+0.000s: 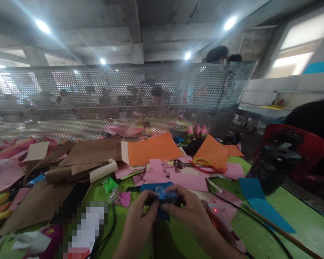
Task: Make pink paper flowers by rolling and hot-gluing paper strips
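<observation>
My left hand and my right hand meet low in the middle of the view, both pinching a small crumpled piece of blue paper. The fingers of each hand are closed on it from either side. Just beyond the hands lies a flat blue paper sheet on the green table. Pink paper pieces lie right behind it.
Brown paper sheets, orange sheets and pink scraps cover the far table. Red-handled scissors lie near an orange sheet. A blue strip, a black cable and a perforated metal screen are around. People sit behind and at right.
</observation>
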The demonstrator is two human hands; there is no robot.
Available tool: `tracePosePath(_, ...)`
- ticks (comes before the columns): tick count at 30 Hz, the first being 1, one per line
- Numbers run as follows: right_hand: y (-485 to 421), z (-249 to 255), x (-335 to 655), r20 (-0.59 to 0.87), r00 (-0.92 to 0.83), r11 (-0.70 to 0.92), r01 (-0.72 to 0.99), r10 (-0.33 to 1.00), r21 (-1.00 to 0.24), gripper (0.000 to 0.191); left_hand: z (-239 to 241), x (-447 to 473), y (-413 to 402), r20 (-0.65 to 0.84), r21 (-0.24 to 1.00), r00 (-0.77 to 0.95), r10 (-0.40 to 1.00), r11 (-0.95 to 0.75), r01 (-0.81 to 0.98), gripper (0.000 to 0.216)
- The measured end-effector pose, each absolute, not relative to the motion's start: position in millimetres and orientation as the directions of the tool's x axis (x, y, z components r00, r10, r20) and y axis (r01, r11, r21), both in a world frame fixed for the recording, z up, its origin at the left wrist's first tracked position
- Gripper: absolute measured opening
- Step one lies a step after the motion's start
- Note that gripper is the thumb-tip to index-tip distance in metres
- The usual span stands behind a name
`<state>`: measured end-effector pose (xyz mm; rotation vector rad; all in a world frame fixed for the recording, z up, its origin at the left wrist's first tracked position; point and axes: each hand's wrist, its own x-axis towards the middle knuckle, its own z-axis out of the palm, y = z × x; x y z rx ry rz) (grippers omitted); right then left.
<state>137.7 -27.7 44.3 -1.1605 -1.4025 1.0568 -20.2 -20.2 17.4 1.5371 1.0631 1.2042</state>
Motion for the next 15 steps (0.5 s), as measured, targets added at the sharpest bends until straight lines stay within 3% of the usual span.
tracePosePath(15, -29.5, 42.3, 138.7, 0.174, -0.046, 0.180, 0.200, 0.984, -0.963, 0.012, 21.0, -18.8, -22.1, 0.274, 0.956, 0.148, 0.950, -0.286, 0.069, 0.014)
